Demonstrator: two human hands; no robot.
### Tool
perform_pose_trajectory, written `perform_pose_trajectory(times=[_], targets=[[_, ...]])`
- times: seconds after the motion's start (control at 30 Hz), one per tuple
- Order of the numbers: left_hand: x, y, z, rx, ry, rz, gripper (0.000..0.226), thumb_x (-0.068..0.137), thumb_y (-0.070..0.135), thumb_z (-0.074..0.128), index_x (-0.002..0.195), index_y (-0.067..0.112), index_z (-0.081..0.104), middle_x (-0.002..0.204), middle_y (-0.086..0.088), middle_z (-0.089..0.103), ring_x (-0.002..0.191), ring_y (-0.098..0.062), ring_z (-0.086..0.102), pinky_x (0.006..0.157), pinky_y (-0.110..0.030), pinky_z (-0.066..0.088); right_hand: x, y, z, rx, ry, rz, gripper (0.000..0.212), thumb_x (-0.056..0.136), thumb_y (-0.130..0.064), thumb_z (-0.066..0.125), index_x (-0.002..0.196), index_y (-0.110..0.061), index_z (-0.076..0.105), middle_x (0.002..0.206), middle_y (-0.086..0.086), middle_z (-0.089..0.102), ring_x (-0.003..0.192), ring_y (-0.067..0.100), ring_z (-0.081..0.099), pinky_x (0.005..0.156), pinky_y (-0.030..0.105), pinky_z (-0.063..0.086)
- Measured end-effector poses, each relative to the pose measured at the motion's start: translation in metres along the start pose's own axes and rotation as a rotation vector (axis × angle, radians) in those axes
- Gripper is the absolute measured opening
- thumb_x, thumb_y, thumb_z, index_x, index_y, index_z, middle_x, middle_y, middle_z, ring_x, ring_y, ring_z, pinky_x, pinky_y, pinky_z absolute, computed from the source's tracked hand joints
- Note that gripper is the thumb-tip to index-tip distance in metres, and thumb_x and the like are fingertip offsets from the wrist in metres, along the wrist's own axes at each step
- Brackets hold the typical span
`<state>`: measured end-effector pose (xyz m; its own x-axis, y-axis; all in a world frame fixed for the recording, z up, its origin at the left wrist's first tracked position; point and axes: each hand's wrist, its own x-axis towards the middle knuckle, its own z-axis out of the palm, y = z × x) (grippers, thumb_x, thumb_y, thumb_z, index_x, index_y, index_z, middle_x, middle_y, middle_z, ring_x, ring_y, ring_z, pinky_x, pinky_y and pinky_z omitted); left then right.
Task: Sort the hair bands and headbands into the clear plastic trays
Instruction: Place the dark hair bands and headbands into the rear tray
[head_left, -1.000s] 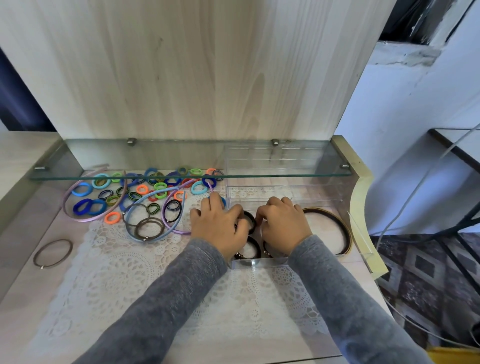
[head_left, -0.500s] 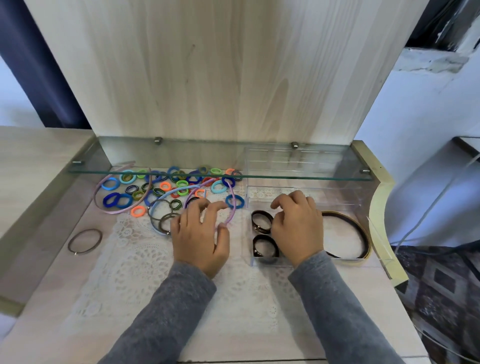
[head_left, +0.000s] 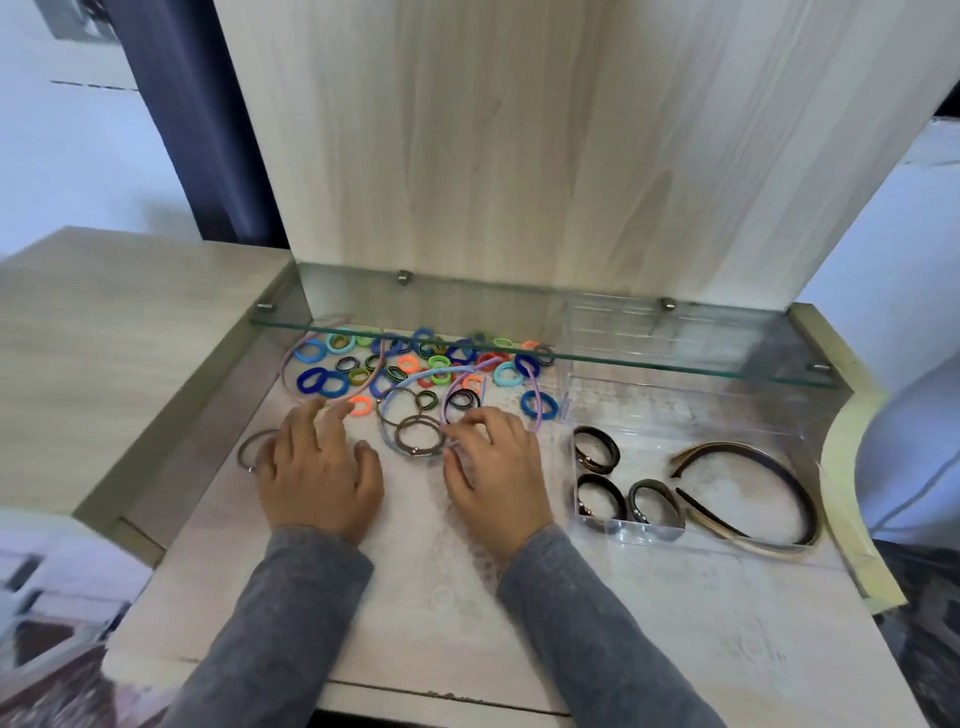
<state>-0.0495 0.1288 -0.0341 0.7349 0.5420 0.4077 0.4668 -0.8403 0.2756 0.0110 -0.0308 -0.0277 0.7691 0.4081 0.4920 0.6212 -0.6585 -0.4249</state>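
Observation:
A heap of coloured hair bands (head_left: 415, 364) lies at the back of the desk, mixed with thin pastel headbands (head_left: 535, 395). Brown elastic rings (head_left: 418, 436) lie in front of the heap. My left hand (head_left: 317, 467) hovers with spread fingers near a grey ring (head_left: 249, 447) and an orange band (head_left: 360, 405). My right hand (head_left: 493, 462) reaches with loosely bent fingers to the brown rings' right edge. To the right, a clear plastic tray (head_left: 649, 532) holds three dark bands (head_left: 597, 449). A black and tan headband (head_left: 748, 499) lies beside them.
A glass shelf (head_left: 675, 364) spans the back above the heap, with a clear tray (head_left: 649, 322) on it. A wooden panel rises behind. A lace mat (head_left: 415, 545) covers the desk top. The desk's right edge (head_left: 847, 493) curves near a grey object.
Both hands have left the clear tray and moved left to the loose bands. A third dark band now lies in the tray. The camera view has shifted left.

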Motion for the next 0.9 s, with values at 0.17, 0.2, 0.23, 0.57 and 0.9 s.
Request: perform_pose_trajectory(times=[0.17,0.2,0.23,0.57,0.9], targets=[[-0.001,-0.028,-0.006,-0.005,-0.033,-0.206,0.046,0.083,0.027,0.047,0.128,0.018,0.051,0.135,-0.010,0.049,0.117,-0.036,0.047,0.094,-0.047,0.039,0.003,-0.010,0.017,-0.064,-0.049,-0.033,0.020,0.082,-0.031,0.055,0.097,-0.024,0.066,0.109,0.000,0.054,0.105,0.021,0.043,0.084,0.037,0.035],[-0.001,-0.032,-0.007,-0.024,-0.022,-0.219,0.043,0.084,0.021,0.052,0.126,0.017,0.053,0.132,-0.011,0.050,0.114,-0.037,0.048,0.092,-0.047,0.040,0.003,-0.011,0.020,-0.074,-0.046,-0.035,0.018,0.081,-0.031,0.057,0.095,-0.024,0.066,0.109,0.000,0.053,0.105,0.021,0.041,0.085,0.036,0.032],[-0.002,-0.037,-0.009,-0.047,-0.010,-0.219,0.039,0.083,0.015,0.054,0.123,0.015,0.055,0.128,-0.013,0.052,0.110,-0.039,0.048,0.089,-0.047,0.041,0.004,-0.011,0.022,-0.088,-0.042,-0.039,0.015,0.081,-0.030,0.058,0.093,-0.023,0.066,0.109,0.001,0.053,0.105,0.021,0.040,0.085,0.036,0.030],[-0.006,-0.076,-0.011,-0.104,-0.049,-0.239,0.027,0.088,0.011,0.052,0.113,0.011,0.063,0.121,-0.011,0.058,0.106,-0.038,0.054,0.082,-0.045,0.049,0.001,-0.008,0.030,-0.082,-0.015,-0.038,0.009,0.081,-0.025,0.063,0.088,-0.021,0.065,0.108,0.002,0.054,0.105,0.022,0.042,0.088,0.040,0.036],[-0.005,-0.076,-0.008,-0.194,0.028,-0.181,0.011,0.086,0.013,0.060,0.093,0.010,0.069,0.099,-0.009,0.062,0.089,-0.034,0.057,0.074,-0.037,0.048,0.001,-0.009,0.024,0.038,0.076,-0.132,0.007,0.083,-0.025,0.067,0.089,-0.025,0.070,0.103,-0.001,0.057,0.102,0.021,0.045,0.085,0.037,0.036]])
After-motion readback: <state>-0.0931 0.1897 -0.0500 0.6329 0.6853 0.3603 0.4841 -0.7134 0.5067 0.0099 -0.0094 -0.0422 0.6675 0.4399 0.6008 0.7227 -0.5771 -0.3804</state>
